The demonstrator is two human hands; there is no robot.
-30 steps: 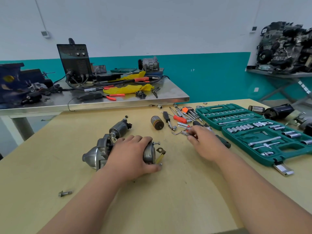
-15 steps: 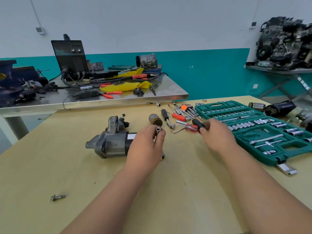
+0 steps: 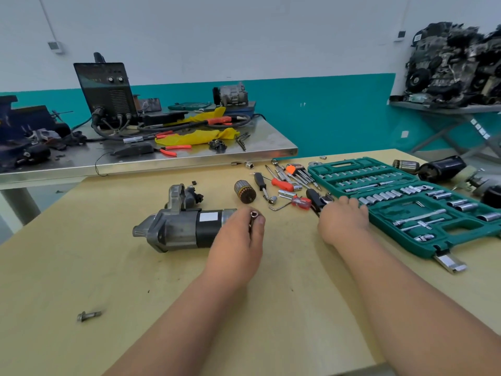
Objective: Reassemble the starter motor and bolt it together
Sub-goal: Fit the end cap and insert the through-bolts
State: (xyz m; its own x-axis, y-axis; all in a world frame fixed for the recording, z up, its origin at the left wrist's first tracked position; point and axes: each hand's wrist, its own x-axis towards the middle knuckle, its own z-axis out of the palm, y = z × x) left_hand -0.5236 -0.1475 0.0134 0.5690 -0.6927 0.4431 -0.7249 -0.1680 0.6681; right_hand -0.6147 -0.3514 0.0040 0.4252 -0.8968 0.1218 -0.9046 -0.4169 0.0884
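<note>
The starter motor [image 3: 184, 226] lies on its side on the wooden table [image 3: 81, 267], nose to the left. My left hand [image 3: 238, 242] rests against its rear end. Its fingertips pinch a small chrome socket [image 3: 254, 214] with the opening facing up. My right hand [image 3: 343, 221] is to the right, at the edge of the green socket case [image 3: 444, 244]. It grips a black-handled tool [image 3: 314, 198] whose handle sticks out to the left; the fingertips are hidden. An armature [image 3: 245, 191] and a grey housing part [image 3: 181, 195] lie behind the motor.
Screwdrivers, hex keys and wrenches [image 3: 284, 183] are scattered behind my hands. A loose bolt [image 3: 89, 316] lies near the front left. Black motor parts [image 3: 442, 168] sit at the far right. A steel bench [image 3: 189, 161] with a welder stands behind the table.
My left hand let go of the motor body, and the motor now lies turned on its side. That hand now pinches a socket at the rear end. My right hand moved right with the black-handled tool.
</note>
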